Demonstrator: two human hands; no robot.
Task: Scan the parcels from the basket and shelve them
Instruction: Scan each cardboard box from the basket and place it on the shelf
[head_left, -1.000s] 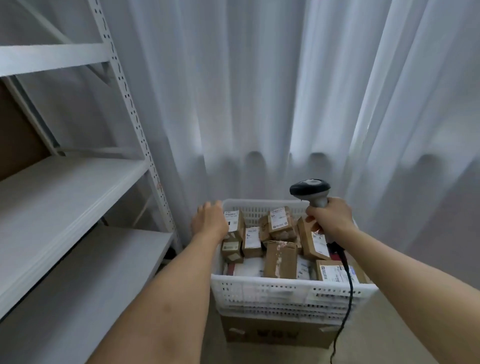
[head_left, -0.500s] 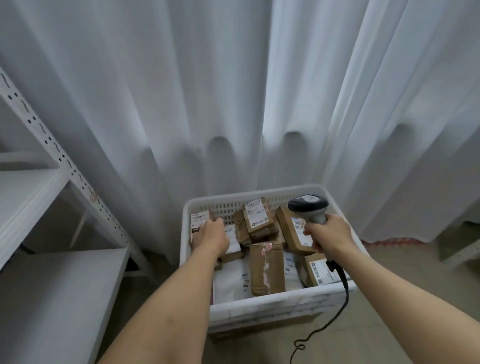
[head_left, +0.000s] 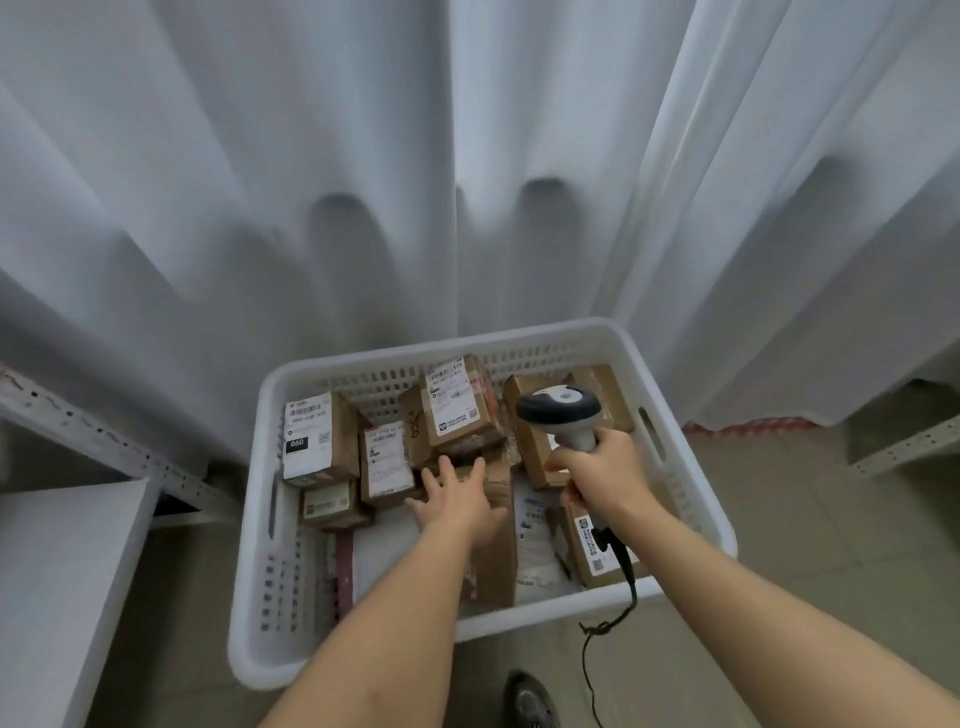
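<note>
A white slotted basket (head_left: 680, 415) stands on the floor, filled with several brown cardboard parcels bearing white labels. My left hand (head_left: 457, 499) reaches into the middle of it with fingers spread, over a long brown parcel (head_left: 498, 566) and just below a labelled parcel (head_left: 460, 410) propped on the pile. My right hand (head_left: 602, 473) grips the handle of a barcode scanner (head_left: 561, 410), whose black head hovers over the basket's right side. Its black cable (head_left: 618, 587) hangs over the front rim. Another labelled parcel (head_left: 314, 439) lies at the back left.
White curtains (head_left: 467, 182) hang right behind the basket. A grey metal shelf (head_left: 57, 571) with a perforated upright (head_left: 104, 441) stands at the left. Another rack's foot (head_left: 904, 441) shows at the right. A dark shoe (head_left: 530, 701) is on the tiled floor below the basket.
The view has tilted down over the basket. My left hand has moved from the left parcels to the middle of the pile, fingers spreading. The scanner hand has stayed over the right side.
</note>
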